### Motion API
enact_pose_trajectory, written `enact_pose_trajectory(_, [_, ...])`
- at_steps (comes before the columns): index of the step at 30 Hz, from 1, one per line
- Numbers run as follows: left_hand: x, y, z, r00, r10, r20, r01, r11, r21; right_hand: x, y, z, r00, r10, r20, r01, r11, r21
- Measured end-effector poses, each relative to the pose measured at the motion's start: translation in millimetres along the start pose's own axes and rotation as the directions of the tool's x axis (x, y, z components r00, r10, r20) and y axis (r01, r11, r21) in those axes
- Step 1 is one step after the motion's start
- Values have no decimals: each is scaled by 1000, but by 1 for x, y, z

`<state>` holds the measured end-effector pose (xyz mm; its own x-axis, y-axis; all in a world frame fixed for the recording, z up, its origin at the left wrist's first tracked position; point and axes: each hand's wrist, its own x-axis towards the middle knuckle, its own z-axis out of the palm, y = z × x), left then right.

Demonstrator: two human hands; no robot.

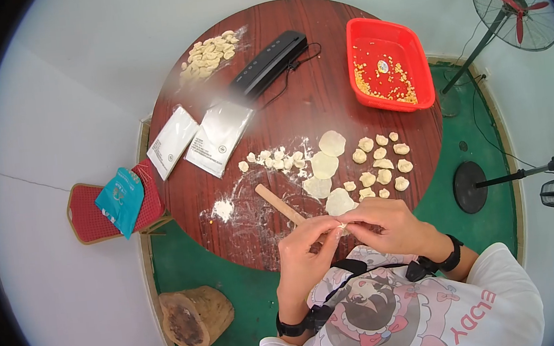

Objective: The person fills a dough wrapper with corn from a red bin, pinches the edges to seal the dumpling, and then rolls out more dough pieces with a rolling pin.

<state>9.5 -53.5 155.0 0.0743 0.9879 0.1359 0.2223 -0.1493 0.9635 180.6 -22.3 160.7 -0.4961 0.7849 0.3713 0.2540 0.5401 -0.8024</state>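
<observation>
My left hand and my right hand meet at the table's near edge, fingertips pinched together on a small dumpling. Most of that dumpling is hidden by the fingers. Just beyond my hands lie several round dough wrappers, the nearest one almost touching my fingers. A wooden rolling pin slants away from my left hand, its near end behind the fingers. To the right, folded dumplings sit in loose rows. Small floured dough pieces are scattered left of the wrappers.
Flour dusts the round table. At the back are a dumpling pile, a black vacuum-sealer-like device, two white packets and a red basin with yellow bits. Around stand a chair, log stump and fans.
</observation>
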Motion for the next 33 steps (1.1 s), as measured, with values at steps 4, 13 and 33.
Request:
enact_pose_trajectory(4, [0,4,3,999,47,-21,-47,998,42,1,-1,-2,1000,-18,22,18,1000,-17])
enact_pose_trajectory(13, [-5,3,2,976,-216,-32,197,931,-307,-1,-3,-3,997,70,-21,-69,997,41])
enact_pose_trajectory(33, [-3,6,-5,992,-126,21,127,974,-190,-2,-9,-2,999,44,11,-45,998,46])
